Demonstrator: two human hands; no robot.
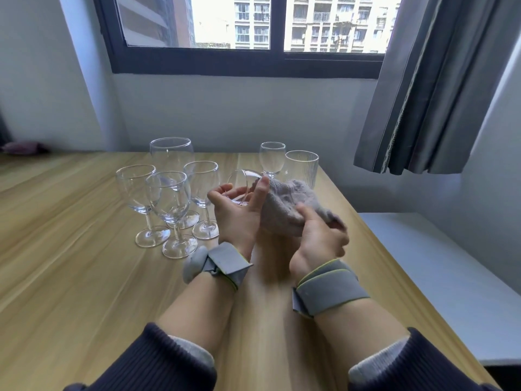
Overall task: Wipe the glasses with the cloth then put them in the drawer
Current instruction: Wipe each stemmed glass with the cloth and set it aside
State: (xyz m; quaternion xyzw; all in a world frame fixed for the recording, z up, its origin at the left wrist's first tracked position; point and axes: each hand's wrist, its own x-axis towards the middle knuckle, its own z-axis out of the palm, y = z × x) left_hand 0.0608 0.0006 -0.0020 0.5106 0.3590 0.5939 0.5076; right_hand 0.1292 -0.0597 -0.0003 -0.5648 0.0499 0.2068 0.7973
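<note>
My left hand [239, 210] grips a clear glass [242, 182] that lies tilted on its side above the wooden table [70, 263]. Pressed against that glass is a grey-pink cloth [287, 204], which my right hand [318, 238] holds bunched. Several stemmed wine glasses stand upright to the left, the nearest [172, 210] in front and a larger one [172, 159] behind. A small stemmed glass [272, 158] and a ribbed tumbler [301, 167] stand beyond the cloth. No drawer is in view.
A white lower surface [439, 272] lies right of the table's edge. A grey curtain [439, 88] hangs at the upper right beside the window [248, 29]. A small dark object [24, 148] lies at the far left.
</note>
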